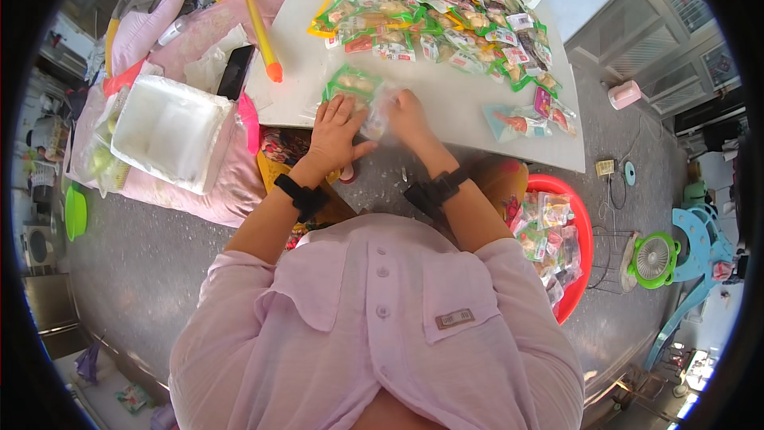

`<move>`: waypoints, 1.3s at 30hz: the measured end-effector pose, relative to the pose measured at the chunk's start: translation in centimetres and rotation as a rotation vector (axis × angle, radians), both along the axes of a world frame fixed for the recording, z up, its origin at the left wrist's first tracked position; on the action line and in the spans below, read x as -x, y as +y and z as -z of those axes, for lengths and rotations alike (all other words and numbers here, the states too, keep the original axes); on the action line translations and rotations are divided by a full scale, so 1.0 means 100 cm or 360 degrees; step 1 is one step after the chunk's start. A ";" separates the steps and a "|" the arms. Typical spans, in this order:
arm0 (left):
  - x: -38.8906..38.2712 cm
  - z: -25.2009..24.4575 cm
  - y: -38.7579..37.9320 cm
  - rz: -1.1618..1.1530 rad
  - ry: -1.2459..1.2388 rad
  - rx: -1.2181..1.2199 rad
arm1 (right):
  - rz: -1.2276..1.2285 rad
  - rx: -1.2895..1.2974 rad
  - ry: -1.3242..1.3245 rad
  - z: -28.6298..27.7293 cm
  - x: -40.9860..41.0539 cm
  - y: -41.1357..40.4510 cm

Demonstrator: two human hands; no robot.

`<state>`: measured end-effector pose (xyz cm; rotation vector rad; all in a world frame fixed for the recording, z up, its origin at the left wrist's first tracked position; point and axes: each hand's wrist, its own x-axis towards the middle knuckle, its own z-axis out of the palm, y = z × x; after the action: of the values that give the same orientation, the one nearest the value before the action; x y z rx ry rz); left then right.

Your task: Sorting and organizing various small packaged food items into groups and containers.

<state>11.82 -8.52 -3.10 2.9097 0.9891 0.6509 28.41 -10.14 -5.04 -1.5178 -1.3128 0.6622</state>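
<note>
My left hand (338, 134) lies spread, palm down, at the near edge of the white table (286, 92), its fingertips on a green-edged clear food packet (353, 80). Just right of it my right hand (410, 119) is curled closed on a clear plastic wrapper (381, 108); what is inside the wrapper cannot be made out. A large heap of sealed food packets (441, 18) with green and yellow edges covers the far part of the table. A few more packets (525, 122), one with a purple label, lie by the right edge.
At the left, a white foam box (170, 131), a black phone (236, 71) and a yellow tube with orange ends (261, 33) rest on or beside pink bedding. A red basin (582, 251) holding packets stands on the floor at my right, near a green fan (653, 260).
</note>
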 end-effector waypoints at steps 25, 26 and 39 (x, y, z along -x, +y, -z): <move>-0.097 -0.020 0.110 -0.0680 -0.0155 0.1075 | 0.0401 -0.0479 -0.0551 0.016 -0.044 -0.026; -0.095 -0.011 0.119 -0.0589 -0.0418 0.1018 | 0.0408 -0.0484 -0.0550 0.014 -0.042 -0.026; -0.112 -0.023 0.012 0.0101 -0.1533 0.1685 | 0.0268 -0.0639 -0.1016 -0.059 -0.034 -0.044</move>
<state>22.97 -7.30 -0.80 1.4318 0.7227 0.9584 31.84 -14.51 0.82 -1.5262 -1.6355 -0.2202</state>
